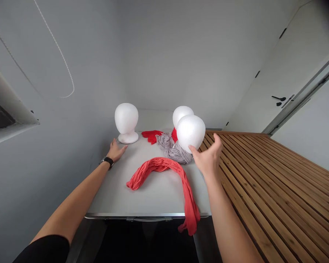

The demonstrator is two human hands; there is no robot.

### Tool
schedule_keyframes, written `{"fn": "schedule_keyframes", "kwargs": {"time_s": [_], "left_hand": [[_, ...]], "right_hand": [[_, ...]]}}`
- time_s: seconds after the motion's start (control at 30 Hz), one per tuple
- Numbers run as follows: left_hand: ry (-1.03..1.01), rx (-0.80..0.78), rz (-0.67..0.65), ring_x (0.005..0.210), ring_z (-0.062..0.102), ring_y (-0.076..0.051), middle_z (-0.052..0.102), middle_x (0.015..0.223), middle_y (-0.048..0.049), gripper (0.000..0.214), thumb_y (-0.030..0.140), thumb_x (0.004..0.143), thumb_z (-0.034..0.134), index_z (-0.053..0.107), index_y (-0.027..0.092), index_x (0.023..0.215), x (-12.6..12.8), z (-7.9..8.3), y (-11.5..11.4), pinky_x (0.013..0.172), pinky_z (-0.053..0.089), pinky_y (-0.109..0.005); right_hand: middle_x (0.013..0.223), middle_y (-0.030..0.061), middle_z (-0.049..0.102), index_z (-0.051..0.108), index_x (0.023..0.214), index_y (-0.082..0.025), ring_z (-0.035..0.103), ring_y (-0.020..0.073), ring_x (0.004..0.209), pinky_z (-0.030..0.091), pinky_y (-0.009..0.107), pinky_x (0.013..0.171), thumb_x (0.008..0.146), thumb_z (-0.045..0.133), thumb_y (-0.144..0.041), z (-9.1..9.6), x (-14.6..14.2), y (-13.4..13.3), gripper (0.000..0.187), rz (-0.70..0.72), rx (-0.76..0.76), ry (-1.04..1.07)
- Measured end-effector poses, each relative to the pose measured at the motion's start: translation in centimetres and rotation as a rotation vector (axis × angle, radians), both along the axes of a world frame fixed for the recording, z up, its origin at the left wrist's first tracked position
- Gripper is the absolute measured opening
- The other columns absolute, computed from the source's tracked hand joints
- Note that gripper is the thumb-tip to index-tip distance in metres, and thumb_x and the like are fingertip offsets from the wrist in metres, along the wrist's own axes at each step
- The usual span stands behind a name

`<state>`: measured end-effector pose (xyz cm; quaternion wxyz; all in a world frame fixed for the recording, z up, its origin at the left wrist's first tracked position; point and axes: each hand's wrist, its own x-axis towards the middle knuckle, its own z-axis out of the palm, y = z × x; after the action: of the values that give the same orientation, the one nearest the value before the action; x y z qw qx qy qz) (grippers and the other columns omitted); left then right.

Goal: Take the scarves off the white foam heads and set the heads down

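Observation:
My right hand (208,157) reaches toward a white foam mannequin head (190,132) with a grey scarf (173,148) wound round its base; my thumb and spread fingers touch its lower side. Behind it stands a second white head (182,114) wearing a red scarf. My left hand (115,150), with a black wristwatch, lies flat and open on the grey table (153,199) beside a third bare white head (126,122). A coral-red scarf (167,173) lies curved across the table, one end hanging over the front edge. A small red cloth (152,136) lies near the back.
A wooden slatted surface (263,182) runs along the right of the table. Grey walls close in on the left and behind. A white door with a black handle (278,98) stands at the far right.

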<state>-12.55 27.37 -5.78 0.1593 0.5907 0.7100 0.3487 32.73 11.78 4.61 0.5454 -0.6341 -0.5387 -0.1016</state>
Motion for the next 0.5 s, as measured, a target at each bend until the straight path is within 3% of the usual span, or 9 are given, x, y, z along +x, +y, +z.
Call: {"fn": "schedule_keyframes", "kwargs": {"time_s": [0.07, 0.1, 0.2, 0.27, 0.37, 0.43, 0.5], "left_hand": [[0.01, 0.002, -0.036, 0.163, 0.025, -0.04, 0.029, 0.171, -0.0314, 0.102, 0.056, 0.092, 0.066, 0.023, -0.001, 0.166, -0.2, -0.6, -2.8, 0.132, 0.028, -0.051], [0.012, 0.004, -0.058, 0.163, 0.027, -0.04, 0.031, 0.17, -0.0306, 0.098, 0.056, 0.094, 0.064, 0.026, 0.001, 0.165, -0.4, -0.9, -4.2, 0.133, 0.028, -0.052], [-0.012, -0.005, -0.135, 0.16, 0.033, -0.039, 0.033, 0.17, -0.0276, 0.092, 0.059, 0.096, 0.059, 0.031, 0.006, 0.166, -0.8, -1.5, -8.4, 0.131, 0.03, -0.053], [-0.034, 0.008, -0.183, 0.158, 0.038, -0.039, 0.034, 0.17, -0.0251, 0.091, 0.063, 0.096, 0.058, 0.033, 0.011, 0.166, -1.0, -1.7, -10.9, 0.13, 0.032, -0.053], [-0.056, 0.076, -0.222, 0.155, 0.043, -0.038, 0.039, 0.168, -0.0222, 0.086, 0.066, 0.096, 0.058, 0.039, 0.015, 0.163, -1.1, -1.4, -14.2, 0.128, 0.035, -0.054], [-0.079, 0.137, -0.222, 0.154, 0.045, -0.037, 0.042, 0.166, -0.0207, 0.082, 0.065, 0.096, 0.057, 0.042, 0.017, 0.161, -0.8, -0.8, -16.3, 0.128, 0.036, -0.054], [-0.106, 0.198, -0.213, 0.153, 0.046, -0.036, 0.046, 0.164, -0.0192, 0.076, 0.064, 0.098, 0.056, 0.045, 0.019, 0.158, 0.1, -0.1, -18.4, 0.127, 0.037, -0.054]], "right_hand": [[0.17, 0.0278, 0.023, 0.021, 0.166, -0.021, 0.026, 0.0456, 0.158, 0.034, 0.064, 0.122, 0.069, 0.09, -0.059, 2.5, 0.5, 4.4, 0.125, -0.008, -0.109, 0.011], [0.171, 0.0289, 0.02, 0.018, 0.167, -0.022, 0.026, 0.0477, 0.157, 0.035, 0.065, 0.121, 0.065, 0.093, -0.06, 3.3, 0.5, 6.0, 0.131, -0.011, -0.174, 0.041], [0.166, 0.0259, 0.029, 0.02, 0.167, -0.029, 0.043, 0.047, 0.146, 0.043, 0.063, 0.114, 0.063, 0.092, -0.06, 4.2, -0.3, 8.5, 0.13, -0.005, -0.32, 0.161], [0.159, 0.022, 0.038, 0.027, 0.164, -0.032, 0.054, 0.0432, 0.134, 0.047, 0.059, 0.11, 0.064, 0.089, -0.06, 4.0, -0.9, 8.7, 0.122, -0.026, -0.342, 0.213], [0.153, 0.0198, 0.043, 0.032, 0.16, -0.029, 0.058, 0.0401, 0.128, 0.049, 0.056, 0.109, 0.061, 0.089, -0.058, 4.2, -1.6, 7.6, 0.118, -0.059, -0.281, 0.204], [0.152, 0.0195, 0.044, 0.032, 0.159, -0.027, 0.056, 0.0401, 0.131, 0.049, 0.056, 0.11, 0.061, 0.089, -0.056, 5.5, -1.9, 6.1, 0.117, -0.061, -0.185, 0.153], [0.154, 0.02, 0.043, 0.031, 0.16, -0.024, 0.051, 0.0409, 0.138, 0.049, 0.058, 0.112, 0.062, 0.088, -0.054, 8.1, -1.9, 3.6, 0.117, -0.063, -0.03, 0.068]]}}
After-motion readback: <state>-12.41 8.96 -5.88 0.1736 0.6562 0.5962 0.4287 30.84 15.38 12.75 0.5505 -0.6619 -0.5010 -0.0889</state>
